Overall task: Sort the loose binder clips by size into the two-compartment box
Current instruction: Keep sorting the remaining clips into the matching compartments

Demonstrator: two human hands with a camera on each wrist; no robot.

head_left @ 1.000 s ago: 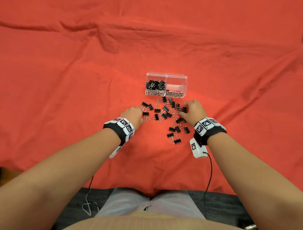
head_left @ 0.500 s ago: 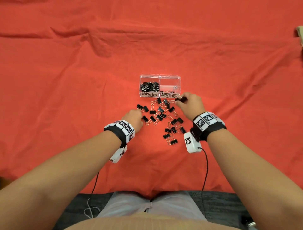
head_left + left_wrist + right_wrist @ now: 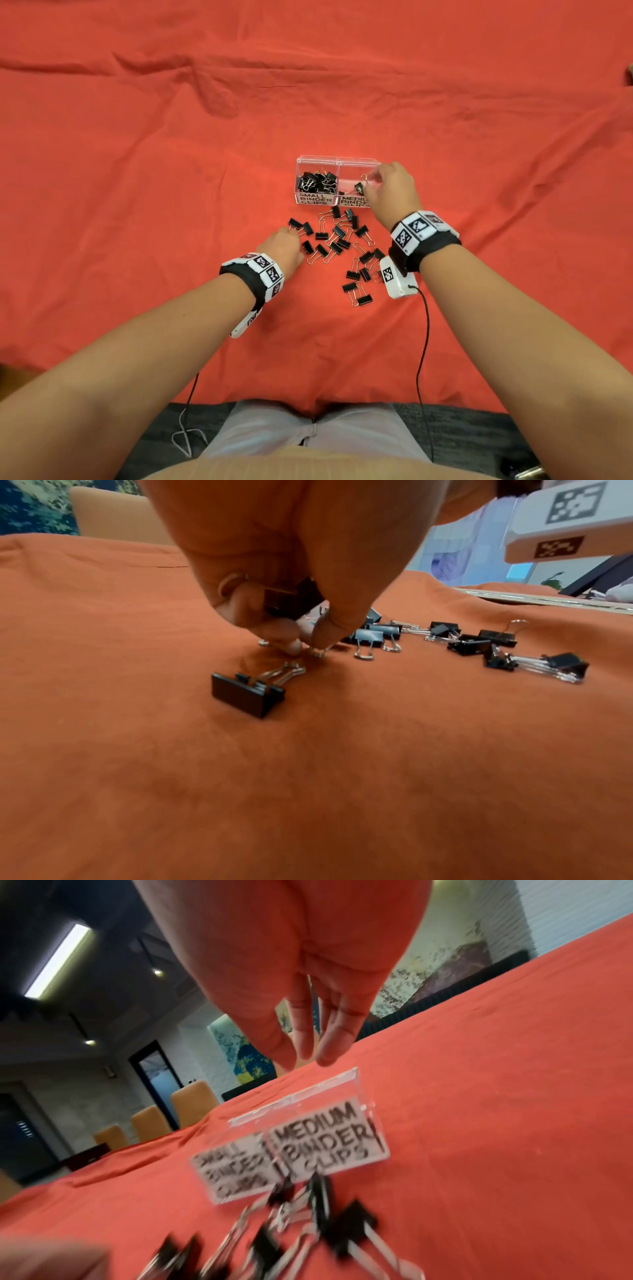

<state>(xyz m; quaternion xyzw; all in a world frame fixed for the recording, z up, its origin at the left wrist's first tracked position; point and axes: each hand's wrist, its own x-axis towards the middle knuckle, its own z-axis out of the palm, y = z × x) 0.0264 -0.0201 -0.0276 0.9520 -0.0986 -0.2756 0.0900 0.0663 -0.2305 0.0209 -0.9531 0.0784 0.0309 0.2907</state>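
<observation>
Our right hand (image 3: 394, 192) over medium compartment (image 3: 356, 164), fingers straight, empty; our left hand (image 3: 274, 561) grips black binder clip (image 3: 294, 599).

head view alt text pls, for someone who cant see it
Over an orange cloth, a person's right hand hovers above the medium side of a clear two-compartment box, where one clip lies. Their left hand reaches into loose black binder clips scattered before it.

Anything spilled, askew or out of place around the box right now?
Nothing stands out. The box sits upright on the cloth, the small side well filled, the medium side nearly empty; unsorted clips lie loose in front, as expected.
</observation>
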